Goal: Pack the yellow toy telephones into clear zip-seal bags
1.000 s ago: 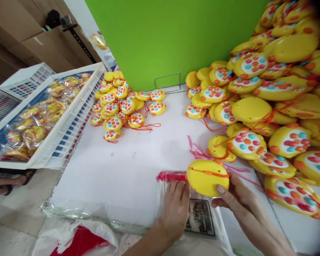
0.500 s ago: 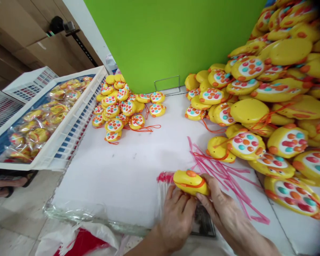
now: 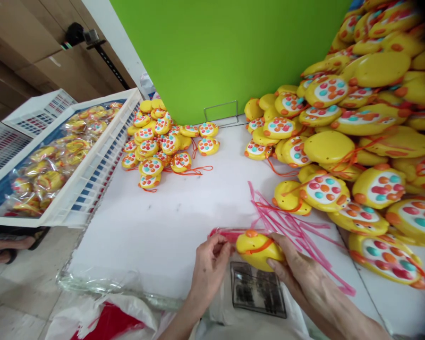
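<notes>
Left hand [image 3: 212, 259] now up at the red strip [image 3: 221, 232], thumb and fingers bunched; whether anything is pinched between them, cannot tell. Right hand [image 3: 293, 264] part closed, gripping one yellow toy [image 3: 258, 251] by its right end, thumb below. Toy just beside left fingertips, above the counter [image 3: 156, 236], orange cord across its side. Reading: both hands now working at one spot, around this single toy.

Against a second ago: toy then showed its broad yellow back, now turned edge-on, orange nub up. Left hand then lay over the dark rectangular panel's [image 3: 258, 289] left part; panel now bared. Toy heap [image 3: 326, 189] at right looks unchanged.
</notes>
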Demonstrator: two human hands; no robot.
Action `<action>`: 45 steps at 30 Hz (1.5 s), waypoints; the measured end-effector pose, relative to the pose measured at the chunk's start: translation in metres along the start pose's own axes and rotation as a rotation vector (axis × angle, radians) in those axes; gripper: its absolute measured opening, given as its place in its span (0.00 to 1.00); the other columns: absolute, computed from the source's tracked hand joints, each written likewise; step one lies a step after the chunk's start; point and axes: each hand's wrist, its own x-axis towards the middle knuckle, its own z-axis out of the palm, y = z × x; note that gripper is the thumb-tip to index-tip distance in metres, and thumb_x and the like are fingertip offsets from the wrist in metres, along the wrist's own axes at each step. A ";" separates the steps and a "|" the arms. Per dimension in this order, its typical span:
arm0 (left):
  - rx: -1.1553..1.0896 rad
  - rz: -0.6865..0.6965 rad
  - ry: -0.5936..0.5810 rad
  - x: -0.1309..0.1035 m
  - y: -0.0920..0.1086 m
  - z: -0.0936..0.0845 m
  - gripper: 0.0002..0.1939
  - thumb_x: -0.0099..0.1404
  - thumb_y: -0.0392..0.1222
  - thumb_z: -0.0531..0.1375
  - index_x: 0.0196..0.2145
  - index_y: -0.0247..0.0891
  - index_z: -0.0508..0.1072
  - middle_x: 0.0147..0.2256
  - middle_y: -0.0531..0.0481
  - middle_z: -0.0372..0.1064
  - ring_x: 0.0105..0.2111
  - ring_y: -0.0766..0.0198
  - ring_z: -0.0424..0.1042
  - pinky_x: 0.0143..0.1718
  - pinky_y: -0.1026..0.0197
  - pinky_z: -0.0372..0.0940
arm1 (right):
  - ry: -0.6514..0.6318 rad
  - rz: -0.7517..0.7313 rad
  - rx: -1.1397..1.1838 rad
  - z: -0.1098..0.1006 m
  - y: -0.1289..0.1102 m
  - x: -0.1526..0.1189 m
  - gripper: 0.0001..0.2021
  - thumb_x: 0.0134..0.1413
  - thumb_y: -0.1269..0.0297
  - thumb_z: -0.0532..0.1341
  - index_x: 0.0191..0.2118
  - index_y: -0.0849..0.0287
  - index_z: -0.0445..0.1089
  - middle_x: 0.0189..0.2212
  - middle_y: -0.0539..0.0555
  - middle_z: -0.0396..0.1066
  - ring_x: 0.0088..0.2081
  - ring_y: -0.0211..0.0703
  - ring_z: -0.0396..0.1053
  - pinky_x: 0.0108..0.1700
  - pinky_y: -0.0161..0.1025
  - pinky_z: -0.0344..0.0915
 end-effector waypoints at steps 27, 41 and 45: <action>-0.150 -0.078 -0.069 -0.011 -0.009 0.009 0.13 0.66 0.51 0.54 0.34 0.37 0.65 0.30 0.49 0.72 0.31 0.62 0.73 0.33 0.62 0.67 | -0.180 -0.183 0.022 -0.002 -0.019 0.022 0.16 0.49 0.80 0.54 0.42 0.58 0.68 0.41 0.56 0.73 0.42 0.51 0.70 0.47 0.49 0.65; -0.097 -0.060 -0.115 -0.017 -0.006 0.006 0.17 0.67 0.50 0.52 0.41 0.35 0.74 0.37 0.45 0.75 0.38 0.59 0.73 0.42 0.58 0.67 | -0.015 -0.163 0.108 0.004 -0.026 0.045 0.13 0.64 0.70 0.49 0.34 0.59 0.70 0.29 0.53 0.70 0.33 0.43 0.64 0.38 0.41 0.59; -0.108 -0.060 -0.140 -0.017 -0.002 0.005 0.16 0.67 0.47 0.53 0.44 0.37 0.74 0.37 0.47 0.75 0.37 0.61 0.72 0.44 0.59 0.66 | -0.026 -0.134 0.122 0.010 -0.028 0.047 0.10 0.61 0.72 0.52 0.34 0.59 0.70 0.29 0.52 0.70 0.33 0.43 0.64 0.38 0.41 0.59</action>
